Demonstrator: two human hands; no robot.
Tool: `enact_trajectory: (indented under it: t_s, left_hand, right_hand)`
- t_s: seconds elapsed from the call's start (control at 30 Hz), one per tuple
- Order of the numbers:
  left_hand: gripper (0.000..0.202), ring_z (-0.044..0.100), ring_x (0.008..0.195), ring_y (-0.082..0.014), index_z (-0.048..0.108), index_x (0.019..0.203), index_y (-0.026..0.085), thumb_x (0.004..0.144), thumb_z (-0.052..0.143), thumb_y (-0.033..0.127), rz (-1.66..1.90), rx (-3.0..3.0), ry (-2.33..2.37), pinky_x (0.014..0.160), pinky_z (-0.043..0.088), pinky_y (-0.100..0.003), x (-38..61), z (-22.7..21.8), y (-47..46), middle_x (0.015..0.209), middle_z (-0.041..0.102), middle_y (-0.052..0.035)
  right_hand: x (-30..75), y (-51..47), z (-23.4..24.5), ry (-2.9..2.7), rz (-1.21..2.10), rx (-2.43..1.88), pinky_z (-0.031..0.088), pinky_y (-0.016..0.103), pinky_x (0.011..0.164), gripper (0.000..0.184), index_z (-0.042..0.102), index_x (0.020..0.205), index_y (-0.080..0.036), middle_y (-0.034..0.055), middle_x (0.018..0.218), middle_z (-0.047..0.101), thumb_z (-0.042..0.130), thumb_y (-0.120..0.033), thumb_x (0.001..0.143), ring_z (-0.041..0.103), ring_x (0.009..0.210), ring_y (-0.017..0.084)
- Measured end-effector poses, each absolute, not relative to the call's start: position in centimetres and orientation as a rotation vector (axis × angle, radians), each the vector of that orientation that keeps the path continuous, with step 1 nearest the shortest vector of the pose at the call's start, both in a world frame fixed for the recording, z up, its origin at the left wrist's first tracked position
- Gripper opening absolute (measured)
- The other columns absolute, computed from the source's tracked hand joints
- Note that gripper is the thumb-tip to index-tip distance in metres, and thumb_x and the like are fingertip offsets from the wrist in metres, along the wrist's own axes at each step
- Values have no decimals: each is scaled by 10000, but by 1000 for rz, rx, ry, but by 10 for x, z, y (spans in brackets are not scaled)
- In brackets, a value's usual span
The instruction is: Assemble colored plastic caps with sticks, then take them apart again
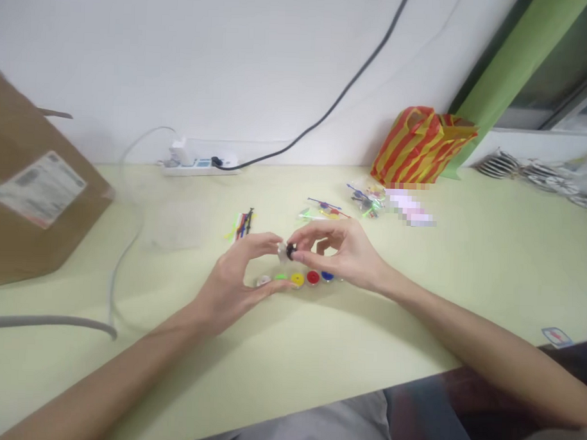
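My right hand (338, 250) pinches a small round black piece (291, 251) between thumb and fingertips, just above the table. A small clear piece (282, 252) is right against its left side; whether the two are joined I cannot tell. My left hand (241, 273) curves around from the left, thumb and index finger well apart. Its index fingertip is at the clear piece, and its thumb reaches toward the yellow disc (298, 280). In a row under my hands are a white disc (263, 280), a green disc (281, 277), a red disc (312, 277) and a blue disc (327, 276), partly hidden.
Coloured arrow-shaped sticks (244, 225) lie beyond my left hand, with more loose coloured parts (366, 200) farther right. A striped bag (421, 147) stands by the wall. A cardboard box (39, 192), a power strip (201, 168) and a grey cable (53, 324) are toward the left.
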State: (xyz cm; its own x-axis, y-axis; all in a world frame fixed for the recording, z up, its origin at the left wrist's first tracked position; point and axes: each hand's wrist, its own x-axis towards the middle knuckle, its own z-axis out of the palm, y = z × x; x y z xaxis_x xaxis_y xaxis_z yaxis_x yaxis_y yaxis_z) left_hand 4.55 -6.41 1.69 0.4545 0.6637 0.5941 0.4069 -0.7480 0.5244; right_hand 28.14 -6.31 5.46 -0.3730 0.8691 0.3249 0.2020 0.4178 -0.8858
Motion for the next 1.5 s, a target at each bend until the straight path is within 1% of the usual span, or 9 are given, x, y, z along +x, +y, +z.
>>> enact_trajectory:
  t_s: [0.1, 0.17, 0.23, 0.37, 0.57, 0.73, 0.97, 1.3, 1.5]
  left_hand:
    - [592, 637, 1280, -277, 398, 1473, 303, 960, 677, 403, 1057, 2562, 942, 1108, 489, -491, 45, 15, -62, 1274, 722, -59]
    - [552, 599, 1328, -249, 364, 1500, 310, 1003, 605, 319, 992, 2628, 937, 1142, 453, -462, 43, 15, -60, 1325, 698, -47]
    - [508, 586, 1337, -227, 374, 1493, 306, 1021, 557, 264, 968, 2654, 943, 1141, 445, -423, 41, 16, -57, 1355, 674, -44]
    - [459, 587, 1305, -228, 414, 1471, 283, 1025, 507, 222, 961, 2646, 1012, 1114, 450, -411, 32, 16, -47, 1330, 664, -54]
    - [394, 618, 1207, -221, 479, 1405, 250, 1018, 471, 179, 968, 2700, 943, 1112, 443, -429, 24, 12, -34, 1249, 673, -61]
    - [347, 622, 1188, -220, 524, 1346, 240, 1020, 446, 155, 941, 2742, 849, 1065, 471, -409, 25, 11, -35, 1252, 668, -71]
    - [339, 625, 1182, -213, 532, 1328, 236, 1021, 442, 124, 934, 2771, 774, 1072, 463, -408, 27, 11, -38, 1218, 680, -63]
    - [342, 646, 1142, -213, 553, 1294, 232, 1006, 432, 95, 992, 2784, 760, 1046, 479, -408, 28, 11, -36, 1182, 695, -59]
    - [341, 649, 1120, -209, 551, 1290, 235, 1008, 428, 88, 1020, 2769, 776, 1030, 482, -410, 30, 10, -39, 1154, 699, -57]
  right_hand:
    - [326, -47, 70, -2017, 678, -1099, 466, 262, 624, 226, 786, 992, -173, 46, 811, 726, 745, -354, 863, 652, 746, 158]
    - [361, -34, 73, -2179, 566, -1270, 439, 263, 615, 196, 791, 956, -177, 31, 761, 704, 750, -327, 838, 628, 713, 152]
    - [387, -24, 69, -2261, 619, -1435, 414, 262, 576, 209, 787, 920, -169, 16, 698, 666, 753, -350, 823, 587, 643, 139]
    - [399, -20, 58, -2421, 823, -1463, 392, 261, 545, 281, 776, 958, -177, -4, 688, 631, 753, -420, 818, 556, 600, 129]
    - [387, -32, 60, -2549, 866, -1485, 406, 270, 581, 287, 774, 932, -175, 12, 726, 655, 761, -431, 804, 562, 629, 136]
    - [390, -35, 56, -2572, 1114, -1489, 441, 269, 618, 337, 776, 944, -175, 38, 805, 720, 751, -486, 817, 613, 702, 161]
    - [391, -32, 53, -2551, 1215, -1421, 478, 268, 687, 346, 767, 967, -178, 56, 890, 763, 750, -493, 825, 661, 783, 179]
    - [392, -32, 54, -2545, 1065, -1443, 463, 268, 654, 292, 762, 961, -162, 52, 840, 738, 742, -419, 825, 631, 727, 166]
    - [376, -31, 48, -2415, 789, -1435, 409, 268, 614, 247, 752, 966, -163, 25, 750, 660, 678, -384, 883, 557, 661, 147]
